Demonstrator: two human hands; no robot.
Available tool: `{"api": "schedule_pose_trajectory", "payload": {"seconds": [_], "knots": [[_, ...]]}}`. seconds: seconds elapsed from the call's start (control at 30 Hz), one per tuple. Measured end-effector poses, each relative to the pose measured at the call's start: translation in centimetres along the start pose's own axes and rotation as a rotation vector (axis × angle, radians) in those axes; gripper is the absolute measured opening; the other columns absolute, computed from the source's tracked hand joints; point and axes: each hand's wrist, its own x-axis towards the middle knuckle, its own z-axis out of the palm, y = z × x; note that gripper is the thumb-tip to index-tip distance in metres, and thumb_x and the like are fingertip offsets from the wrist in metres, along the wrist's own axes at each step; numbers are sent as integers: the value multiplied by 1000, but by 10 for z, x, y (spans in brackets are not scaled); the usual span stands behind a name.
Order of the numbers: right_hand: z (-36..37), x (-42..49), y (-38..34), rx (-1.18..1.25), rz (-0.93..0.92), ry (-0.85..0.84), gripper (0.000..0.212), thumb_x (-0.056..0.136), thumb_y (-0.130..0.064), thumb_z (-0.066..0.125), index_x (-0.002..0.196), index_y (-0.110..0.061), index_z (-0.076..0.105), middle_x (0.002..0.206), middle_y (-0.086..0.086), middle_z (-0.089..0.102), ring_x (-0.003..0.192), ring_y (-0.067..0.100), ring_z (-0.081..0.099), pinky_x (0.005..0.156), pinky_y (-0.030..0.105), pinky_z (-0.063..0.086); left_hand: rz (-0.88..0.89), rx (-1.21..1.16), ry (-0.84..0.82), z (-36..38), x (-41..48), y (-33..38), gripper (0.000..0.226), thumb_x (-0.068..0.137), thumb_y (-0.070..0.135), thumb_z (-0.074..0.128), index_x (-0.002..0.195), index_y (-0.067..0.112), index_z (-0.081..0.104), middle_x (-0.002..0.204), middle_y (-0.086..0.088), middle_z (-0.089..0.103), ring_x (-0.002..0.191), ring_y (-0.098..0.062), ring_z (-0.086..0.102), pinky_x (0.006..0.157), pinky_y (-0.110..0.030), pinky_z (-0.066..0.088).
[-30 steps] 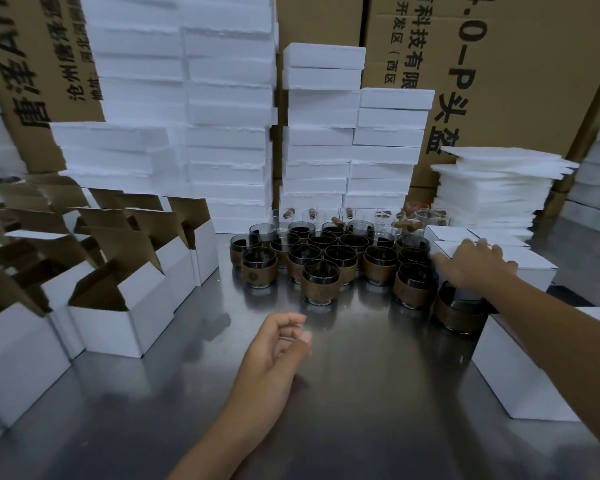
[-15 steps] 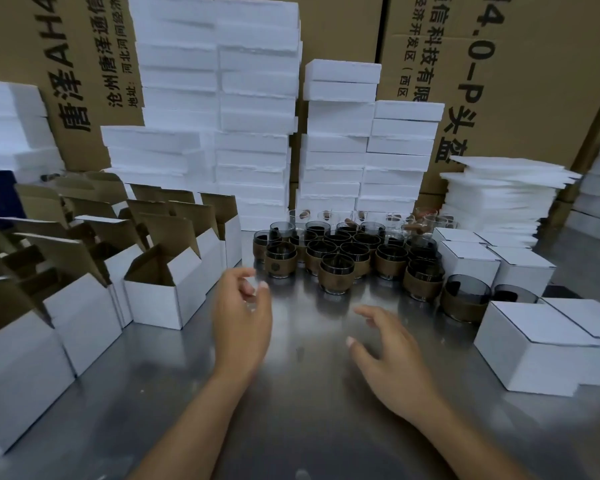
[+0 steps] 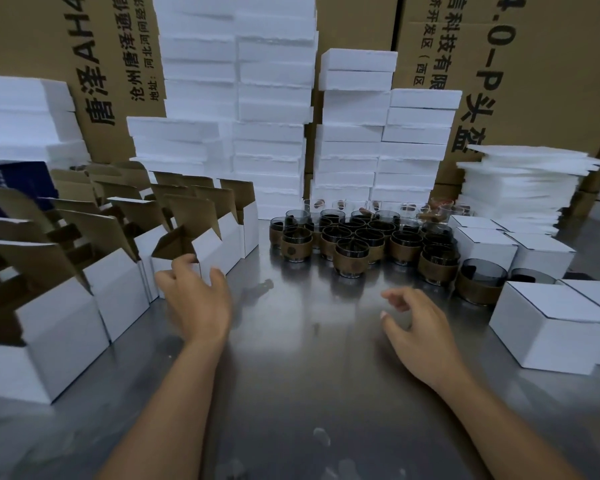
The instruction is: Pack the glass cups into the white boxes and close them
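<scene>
Facing left hand [image 3: 196, 299]: open white box [image 3: 207, 249], just ahead at fingertips; fingers loose, empty.
Right hand [image 3: 420, 327]: loosely curled, empty.
Glass cups [image 3: 355, 258]: clustered farther ahead, upright, nearer right hand than left.

left carton [image 3: 49, 46]: "AH4"; "地址:河北" | right carton [image 3: 551, 64]: ".0-P头盔"; "科技有限"

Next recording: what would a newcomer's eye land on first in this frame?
A cluster of glass cups in brown sleeves sits mid-way across the steel table, backed by tall stacks of white foam. Open white boxes line the left, closed white boxes the right. The left hand is beside an open box; the right hand hovers empty.
</scene>
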Motion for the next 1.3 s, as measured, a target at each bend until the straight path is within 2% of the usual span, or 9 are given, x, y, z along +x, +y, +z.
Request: {"api": "schedule_pose_trajectory", "payload": {"seconds": [0.17, 0.3, 0.43, 0.6, 0.73, 0.87, 1.03, 1.17, 1.3], "knots": [[-1, 1, -1, 19, 19, 10, 24, 84, -5, 62, 105, -17, 60, 95, -7, 53, 91, 9, 50, 80, 22, 33, 124, 212, 67, -6, 0, 0, 25, 87, 23, 66, 109, 13, 63, 103, -8, 38, 92, -25, 43, 71, -32, 35], [0, 2, 1, 13, 29, 3, 24, 85, -7, 61, 106, -18, 60, 97, -4, 55, 92, 11, 50, 78, 23, 34, 297, 347, 33, -7, -5, 2, 22, 84, 26, 69, 102, 12, 67, 109, -12, 40, 106, -31, 38, 89, -40, 33], [1, 3, 2, 17, 32, 5, 24, 84, -8, 62, 107, -17, 60, 98, -3, 55, 92, 10, 50, 79, 22, 35, 480, 262, -60, -4, -18, 15, 15, 82, 26, 70, 92, 15, 68, 129, -14, 40, 124, -32, 28, 102, -47, 24], [0, 2, -2, 36, -7, 13, 30, 82, -9, 65, 109, -19, 58, 99, -9, 53, 93, 5, 49, 84, 22, 39, 642, 84, -180, 6, -47, 32, 13, 78, 26, 75, 85, 18, 67, 127, -13, 44, 122, -26, 28, 100, -45, 27], [5, -3, -11, 128, -63, -121, 64, 75, -30, 75, 129, -36, 41, 118, -24, 45, 108, -9, 42, 87, 9, 37, 722, -30, -265, 12, -74, 41, 17, 74, 26, 78, 82, 20, 65, 124, -9, 46, 118, -18, 28, 94, -39, 28], [13, -2, -18, 340, 22, -239, 104, 65, -45, 79, 146, -38, 15, 139, -23, 34, 124, -14, 33, 92, 9, 37, 770, -109, -344, 16, -95, 46, 17, 72, 29, 79, 79, 23, 64, 124, -5, 46, 119, -16, 28, 95, -38, 30], [16, 3, -14, 458, 70, -195, 96, 75, -11, 76, 148, -27, 16, 127, -15, 43, 117, -5, 45, 78, 3, 43, 829, -145, -420, 19, -104, 48, 16, 72, 27, 79, 78, 20, 66, 121, -5, 48, 117, -13, 29, 94, -34, 31], [13, 5, -12, 465, 69, -209, 92, 73, -16, 78, 146, -27, 22, 126, -18, 44, 111, -14, 44, 73, -3, 38, 820, -216, -508, 17, -98, 46, 19, 75, 30, 76, 89, 22, 66, 120, 3, 40, 118, -7, 29, 95, -13, 26], [10, 6, -11, 455, 83, -216, 97, 66, -31, 83, 142, -35, 23, 118, -35, 37, 105, -23, 39, 69, -8, 33, 550, -371, -627, 18, -85, 47, 42, 78, 41, 72, 113, 37, 48, 124, 7, 37, 116, 9, 34, 87, 4, 28]]}}
